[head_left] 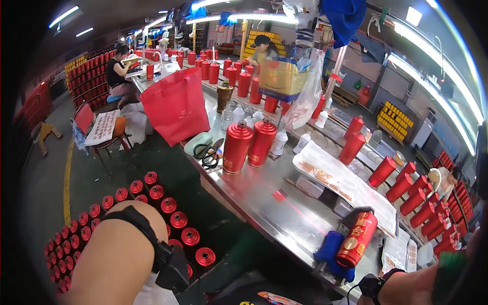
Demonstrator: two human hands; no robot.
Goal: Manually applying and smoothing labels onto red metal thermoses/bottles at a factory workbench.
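Observation:
My left forearm (109, 254) reaches over rows of red bottles (178, 219) standing low on the left, with a black strap (133, 217) and a black device (175, 269) on it. The fingers of that hand are hidden. At the lower right, my right forearm (412, 287) wears a black device (372, 285); its hand is almost wholly cut off by the lower edge. Nearest to it, a red bottle with gold markings (357, 239) lies tilted on a blue cloth-covered rest (333, 254) at the bench edge. I cannot see either hand holding anything.
On the metal bench (254, 198) stand two red bottles (237, 147), black-handled scissors (208, 155), a red bag (175, 107), small white bottles (278, 142) and a white tray (345, 175). More red bottles (412, 198) line the far side. A person (122, 71) sits at back left, others farther off.

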